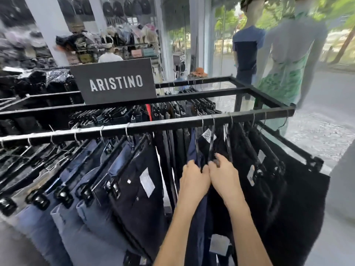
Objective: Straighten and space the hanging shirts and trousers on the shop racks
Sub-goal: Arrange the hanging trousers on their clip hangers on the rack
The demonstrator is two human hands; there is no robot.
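Two hands meet at the middle of the front rail, each gripping the top of a hanging pair of trousers. The left hand has its fingers curled over the waistband of a navy pair. The right hand, touching it, has its fingers clenched on a black pair; whether they hold the hanger bar or only the cloth under it I cannot tell. Both pairs hang from thin wire hooks on the rail, between a fanned row of blue jeans on the left and more black trousers on the right.

The cloth looks soft and limp but fairly weighty, so tugging low on a leg would probably only swing it or drag it out of its clips. The stiff part is the hanger bar, and that seems the better place to hold, close under the hook. The hooks should slide easily along the smooth rail, though they may tip or catch on a neighbour where the pairs are packed tight.
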